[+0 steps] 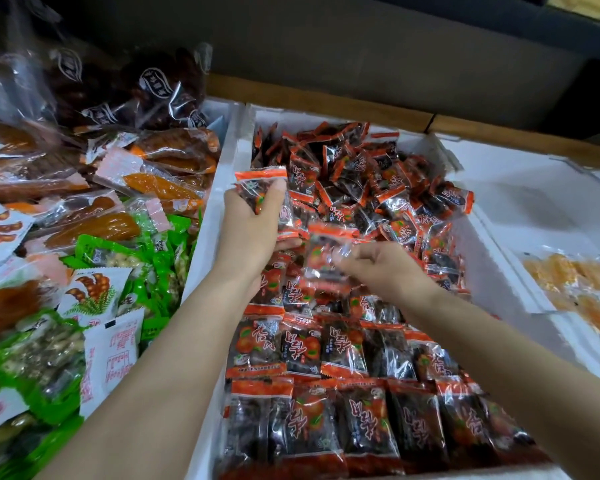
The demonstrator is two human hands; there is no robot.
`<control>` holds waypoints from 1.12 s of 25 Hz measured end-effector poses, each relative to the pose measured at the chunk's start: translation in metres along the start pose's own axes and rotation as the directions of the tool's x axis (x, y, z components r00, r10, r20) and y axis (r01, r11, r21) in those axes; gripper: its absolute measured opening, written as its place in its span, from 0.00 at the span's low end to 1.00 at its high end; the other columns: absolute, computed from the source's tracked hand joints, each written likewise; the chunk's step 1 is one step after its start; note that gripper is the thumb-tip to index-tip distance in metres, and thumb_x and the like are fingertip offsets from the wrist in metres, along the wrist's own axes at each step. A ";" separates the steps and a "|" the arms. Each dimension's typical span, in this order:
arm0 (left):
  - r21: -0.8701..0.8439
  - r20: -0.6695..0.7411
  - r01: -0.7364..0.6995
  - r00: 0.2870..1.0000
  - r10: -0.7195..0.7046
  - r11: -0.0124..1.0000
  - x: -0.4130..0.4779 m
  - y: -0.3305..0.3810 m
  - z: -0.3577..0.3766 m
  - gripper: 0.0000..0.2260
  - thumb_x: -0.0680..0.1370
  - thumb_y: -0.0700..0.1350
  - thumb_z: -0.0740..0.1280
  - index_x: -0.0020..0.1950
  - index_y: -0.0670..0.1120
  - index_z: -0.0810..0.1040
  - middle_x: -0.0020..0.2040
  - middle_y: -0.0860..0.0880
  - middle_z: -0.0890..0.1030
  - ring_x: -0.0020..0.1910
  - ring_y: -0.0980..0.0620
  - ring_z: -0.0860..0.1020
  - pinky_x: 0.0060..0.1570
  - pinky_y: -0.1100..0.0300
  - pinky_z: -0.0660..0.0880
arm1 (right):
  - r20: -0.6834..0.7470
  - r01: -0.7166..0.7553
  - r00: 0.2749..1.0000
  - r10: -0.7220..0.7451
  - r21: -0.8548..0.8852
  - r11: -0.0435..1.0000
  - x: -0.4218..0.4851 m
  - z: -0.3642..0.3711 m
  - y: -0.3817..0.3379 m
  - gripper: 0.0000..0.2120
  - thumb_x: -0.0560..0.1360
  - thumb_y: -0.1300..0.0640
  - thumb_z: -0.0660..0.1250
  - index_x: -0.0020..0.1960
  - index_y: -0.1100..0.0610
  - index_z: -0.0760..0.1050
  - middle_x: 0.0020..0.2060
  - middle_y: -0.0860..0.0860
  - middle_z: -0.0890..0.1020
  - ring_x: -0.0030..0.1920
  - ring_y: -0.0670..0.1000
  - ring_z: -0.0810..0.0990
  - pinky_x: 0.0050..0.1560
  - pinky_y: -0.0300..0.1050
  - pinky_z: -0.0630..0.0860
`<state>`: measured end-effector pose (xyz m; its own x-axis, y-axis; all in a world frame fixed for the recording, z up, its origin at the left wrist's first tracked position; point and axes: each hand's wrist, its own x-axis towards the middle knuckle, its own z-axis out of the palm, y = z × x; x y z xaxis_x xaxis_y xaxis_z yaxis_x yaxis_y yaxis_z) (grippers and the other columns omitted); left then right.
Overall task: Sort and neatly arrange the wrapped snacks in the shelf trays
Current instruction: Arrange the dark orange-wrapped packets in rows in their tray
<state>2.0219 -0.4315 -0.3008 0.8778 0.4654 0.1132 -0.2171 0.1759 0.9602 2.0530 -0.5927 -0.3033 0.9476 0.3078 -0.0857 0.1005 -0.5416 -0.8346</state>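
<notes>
A white foam tray (236,157) holds many small red-and-black wrapped snacks. Those near me lie in neat rows (340,348); those at the back form a loose heap (378,181). My left hand (250,223) grips a small stack of these packets (262,185) above the tray's left side. My right hand (378,268) pinches one blurred packet (323,258) just right of the left hand, over the middle of the tray.
Left of the tray lies a mixed pile of orange, green and white wrapped snacks (84,237), with dark clear bags (146,88) behind. On the right, another white tray (520,202) holds yellow-orange packets (582,282). A wooden shelf edge (326,102) runs behind.
</notes>
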 end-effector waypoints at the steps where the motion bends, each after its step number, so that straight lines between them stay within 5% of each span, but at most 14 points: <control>1: -0.001 -0.012 -0.015 1.000 0.015 1.000 0.000 -0.001 0.000 0.15 0.79 0.51 0.63 0.62 0.45 0.68 0.51 0.51 0.78 0.42 0.59 0.81 0.35 0.60 0.80 | 0.022 -0.013 1.000 0.015 -0.094 0.995 0.001 0.007 0.004 0.16 0.75 0.53 0.68 0.35 0.63 0.71 0.30 0.56 0.71 0.29 0.49 0.69 0.34 0.34 0.74; 3: 0.017 -0.005 -0.016 1.000 0.017 1.000 0.000 -0.003 0.001 0.17 0.79 0.52 0.63 0.64 0.46 0.68 0.55 0.49 0.78 0.47 0.56 0.81 0.36 0.58 0.80 | 0.037 -0.014 0.999 0.020 -0.164 0.986 0.006 0.023 0.013 0.20 0.74 0.54 0.70 0.33 0.68 0.69 0.28 0.56 0.70 0.27 0.49 0.71 0.34 0.37 0.76; 5: 0.035 0.008 -0.002 1.000 0.002 0.999 0.000 -0.005 0.002 0.18 0.79 0.53 0.63 0.65 0.45 0.68 0.58 0.47 0.78 0.50 0.52 0.80 0.36 0.58 0.81 | 0.044 -0.027 0.999 0.032 -0.109 0.994 0.010 0.036 0.017 0.19 0.73 0.56 0.71 0.43 0.74 0.74 0.33 0.61 0.76 0.31 0.54 0.78 0.31 0.37 0.78; 11: 0.052 0.054 0.108 0.992 -0.111 0.993 -0.002 -0.006 0.006 0.22 0.79 0.58 0.60 0.65 0.44 0.67 0.60 0.45 0.75 0.51 0.49 0.80 0.36 0.58 0.81 | -0.065 0.078 0.992 -0.105 -0.329 0.941 0.007 0.040 0.019 0.17 0.71 0.47 0.71 0.51 0.53 0.67 0.37 0.47 0.77 0.37 0.44 0.76 0.33 0.34 0.69; 15: 0.097 0.144 0.158 0.975 -0.171 0.983 -0.004 -0.005 0.009 0.25 0.78 0.61 0.57 0.68 0.46 0.67 0.63 0.48 0.75 0.53 0.49 0.80 0.34 0.60 0.79 | -0.144 0.239 0.958 -0.248 -0.079 0.968 -0.007 0.028 0.003 0.12 0.79 0.52 0.61 0.60 0.54 0.67 0.44 0.45 0.75 0.37 0.38 0.74 0.34 0.30 0.71; 17: 0.134 0.193 0.172 0.961 -0.196 0.976 -0.003 -0.007 0.009 0.28 0.77 0.64 0.57 0.70 0.48 0.66 0.67 0.49 0.73 0.59 0.48 0.78 0.37 0.57 0.80 | -0.141 0.268 0.958 -0.248 0.150 0.952 -0.015 0.020 -0.010 0.11 0.79 0.51 0.59 0.60 0.54 0.69 0.45 0.46 0.76 0.40 0.40 0.76 0.41 0.33 0.76; 19: 0.227 0.238 0.132 0.953 -0.186 0.965 -0.005 -0.009 0.009 0.28 0.77 0.64 0.57 0.71 0.49 0.65 0.69 0.52 0.71 0.64 0.50 0.73 0.50 0.53 0.79 | -0.103 0.238 0.970 -0.221 0.193 0.952 -0.016 0.015 -0.016 0.13 0.77 0.49 0.62 0.59 0.53 0.71 0.46 0.47 0.77 0.44 0.44 0.78 0.48 0.41 0.79; 22: 0.384 0.271 0.033 0.951 -0.147 0.923 -0.011 -0.010 0.010 0.24 0.77 0.63 0.58 0.65 0.50 0.66 0.61 0.58 0.73 0.64 0.56 0.69 0.61 0.57 0.67 | -0.067 0.166 0.986 -0.155 0.227 0.960 -0.018 0.010 -0.017 0.11 0.73 0.52 0.68 0.53 0.54 0.72 0.48 0.51 0.77 0.44 0.47 0.80 0.44 0.40 0.81; 24: 0.454 0.294 -0.022 0.947 -0.127 0.891 -0.013 -0.011 0.011 0.31 0.75 0.65 0.58 0.70 0.46 0.63 0.67 0.54 0.71 0.69 0.54 0.66 0.66 0.54 0.65 | -0.063 0.163 0.986 -0.152 0.270 0.949 -0.022 0.006 -0.018 0.06 0.74 0.55 0.69 0.44 0.56 0.74 0.41 0.50 0.77 0.36 0.43 0.78 0.42 0.39 0.80; 28: 0.485 0.313 -0.095 0.947 -0.071 0.870 -0.015 -0.012 0.015 0.41 0.72 0.70 0.56 0.77 0.47 0.56 0.76 0.50 0.61 0.74 0.53 0.61 0.73 0.49 0.59 | -0.042 0.183 0.983 -0.179 0.303 0.935 -0.028 -0.003 -0.016 0.11 0.76 0.55 0.66 0.37 0.58 0.72 0.28 0.46 0.74 0.30 0.41 0.76 0.38 0.36 0.78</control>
<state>2.0180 -0.4530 -0.3102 0.9804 0.1570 0.1190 -0.0651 -0.3115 0.9480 2.0258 -0.5948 -0.2856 0.9261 0.3669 0.0877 0.1754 -0.2132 -0.9611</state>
